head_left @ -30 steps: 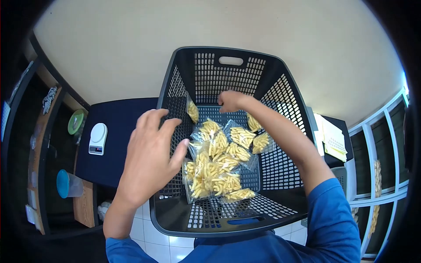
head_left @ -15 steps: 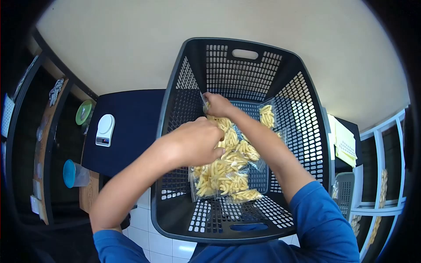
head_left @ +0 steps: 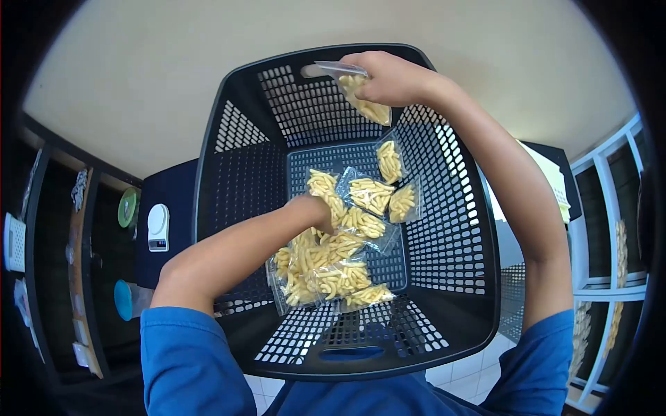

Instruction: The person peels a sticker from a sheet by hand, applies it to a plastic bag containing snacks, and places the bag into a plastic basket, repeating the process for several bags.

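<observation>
A large black basket (head_left: 447, 312) with slotted walls fills the middle of the head view. Several clear bags of yellow finger-shaped snacks (head_left: 340, 277) are heaped inside it, mostly toward the left and near side. My right hand (head_left: 392, 78) is closed on one clear snack bag (head_left: 373, 111), which hangs near the basket's far rim. Deep in the basket, my left hand (head_left: 316, 211) is at the top of the heap. Its fingers are partly hidden among the bags, so their grip cannot be made out.
A white scale (head_left: 158, 227) rests on a dark table (head_left: 149, 267) at the left. Beyond are shelves and a container with a blue lid (head_left: 123, 300). Yellow papers (head_left: 551, 180) lie at the right, near a white rack (head_left: 610, 292).
My right hand has risen from inside the basket to its far rim, with a snack bag in it. My left hand has moved lower into the basket. The view has shifted.
</observation>
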Available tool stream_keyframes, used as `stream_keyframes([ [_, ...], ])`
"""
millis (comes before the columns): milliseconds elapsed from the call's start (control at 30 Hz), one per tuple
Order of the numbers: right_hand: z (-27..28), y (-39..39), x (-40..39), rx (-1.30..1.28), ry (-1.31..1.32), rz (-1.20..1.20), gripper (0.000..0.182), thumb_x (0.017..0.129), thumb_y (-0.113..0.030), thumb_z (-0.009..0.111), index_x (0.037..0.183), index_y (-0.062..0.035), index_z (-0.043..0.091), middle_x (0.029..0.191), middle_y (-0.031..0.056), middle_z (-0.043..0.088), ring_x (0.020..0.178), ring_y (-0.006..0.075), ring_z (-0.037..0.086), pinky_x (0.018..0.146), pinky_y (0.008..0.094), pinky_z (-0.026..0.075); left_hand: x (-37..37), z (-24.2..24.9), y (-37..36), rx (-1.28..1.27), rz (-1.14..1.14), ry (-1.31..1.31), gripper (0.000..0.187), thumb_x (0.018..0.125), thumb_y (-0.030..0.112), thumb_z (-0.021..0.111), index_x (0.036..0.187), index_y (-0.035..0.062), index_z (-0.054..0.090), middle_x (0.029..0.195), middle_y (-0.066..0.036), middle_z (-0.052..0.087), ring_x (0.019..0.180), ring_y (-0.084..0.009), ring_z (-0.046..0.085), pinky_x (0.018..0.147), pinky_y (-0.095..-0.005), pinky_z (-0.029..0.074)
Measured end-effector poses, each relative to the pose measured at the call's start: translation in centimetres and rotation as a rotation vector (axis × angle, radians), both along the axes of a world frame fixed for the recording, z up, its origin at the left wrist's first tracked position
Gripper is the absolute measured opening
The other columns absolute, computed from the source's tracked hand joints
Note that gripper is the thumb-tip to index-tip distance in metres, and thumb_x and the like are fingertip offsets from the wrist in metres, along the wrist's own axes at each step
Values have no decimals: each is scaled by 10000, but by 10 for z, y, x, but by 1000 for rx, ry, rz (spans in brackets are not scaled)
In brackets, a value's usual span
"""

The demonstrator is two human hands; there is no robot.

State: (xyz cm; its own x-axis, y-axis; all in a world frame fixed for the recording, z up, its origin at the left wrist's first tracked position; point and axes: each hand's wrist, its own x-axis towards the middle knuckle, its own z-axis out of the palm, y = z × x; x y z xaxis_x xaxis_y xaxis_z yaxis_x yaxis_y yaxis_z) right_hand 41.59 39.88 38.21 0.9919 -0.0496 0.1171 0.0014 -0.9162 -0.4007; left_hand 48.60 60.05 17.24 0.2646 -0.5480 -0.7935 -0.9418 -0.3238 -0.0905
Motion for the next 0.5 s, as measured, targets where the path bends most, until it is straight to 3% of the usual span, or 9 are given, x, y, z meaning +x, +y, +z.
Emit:
stream_keyframes([
  [67, -7, -9, -16, 43, -70, 27, 455, 845, -112, 583, 1285, 0, 616, 1097, 196, 704, 1000, 296, 687, 928, 397, 543, 2, -1, 7, 20, -56, 33, 668, 806, 570, 769, 1193, 26, 721, 1257, -151, 693, 1120, -328, 682, 923, -440, 550],
  [100, -10, -13, -22, 64, -105, 43, 457, 842, -112, 587, 1285, -4, 616, 1105, 191, 702, 998, 292, 688, 925, 402, 545, 3, -3, 9, -25, 49, 48, 664, 777, 473, 827, 1194, -25, 686, 1245, -185, 688, 1126, -345, 678, 928, -435, 548],
  [200, -6, -20, -52, 214, -287, 97, 487, 833, -107, 611, 1314, -30, 606, 1151, 172, 691, 1006, 268, 685, 926, 402, 553, 21, -41, 17, -272, 171, -26, 511, 807, 257, 748, 1220, -31, 658, 1228, -206, 694, 1128, -343, 685, 908, -435, 568],
  [267, -1, -33, -69, 408, -309, 91, 469, 876, -105, 621, 1337, -24, 587, 1199, 150, 673, 1077, 245, 672, 935, 397, 553, 26, -2, 6, -221, 124, -14, 500, 803, 187, 709, 1240, -42, 631, 1240, -227, 680, 1139, -353, 678, 922, -420, 567],
  [333, 10, -44, -98, 542, -478, 141, 434, 906, -102, 617, 1329, -9, 590, 1199, 132, 673, 1108, 236, 664, 960, 380, 539, 49, 14, -1, -327, 123, -38, 549, 741, 230, 839, 1195, -24, 666, 1217, -216, 693, 1092, -348, 693, 909, -421, 569],
  [400, 36, -53, -138, 794, -553, 101, 649, 896, 30, 619, 1504, 44, 394, 1319, 144, 629, 1201, 206, 613, 1032, 314, 500, 63, 63, -15, -244, 296, 54, 591, 683, 222, 899, 1170, -3, 651, 1164, -204, 701, 1089, -332, 674, 925, -408, 542],
  [433, 42, -57, -158, 822, -616, 5, 617, 884, 58, 631, 1466, 43, 427, 1278, 149, 651, 1139, 210, 647, 952, 308, 535, 64, 89, -18, -299, 221, -8, 571, 696, 199, 892, 1172, -5, 650, 1149, -200, 705, 1074, -323, 680, 916, -411, 546],
  [467, 44, -65, -178, 847, -679, -91, 587, 872, 87, 643, 1427, 42, 460, 1237, 154, 674, 1078, 214, 681, 873, 301, 569, 55, 121, -20, -372, 326, -6, 542, 716, 179, 876, 1167, -14, 646, 1129, -200, 709, 1065, -317, 682, 914, -417, 546],
  [500, 38, -88, -195, 794, -738, -118, 457, 883, 27, 641, 1327, 33, 538, 1167, 131, 684, 1023, 194, 679, 862, 301, 561, 59, 140, -21, -456, 284, -15, 532, 729, 161, 866, 1173, -19, 634, 1130, -195, 705, 1065, -309, 682, 915, -420, 544],
])
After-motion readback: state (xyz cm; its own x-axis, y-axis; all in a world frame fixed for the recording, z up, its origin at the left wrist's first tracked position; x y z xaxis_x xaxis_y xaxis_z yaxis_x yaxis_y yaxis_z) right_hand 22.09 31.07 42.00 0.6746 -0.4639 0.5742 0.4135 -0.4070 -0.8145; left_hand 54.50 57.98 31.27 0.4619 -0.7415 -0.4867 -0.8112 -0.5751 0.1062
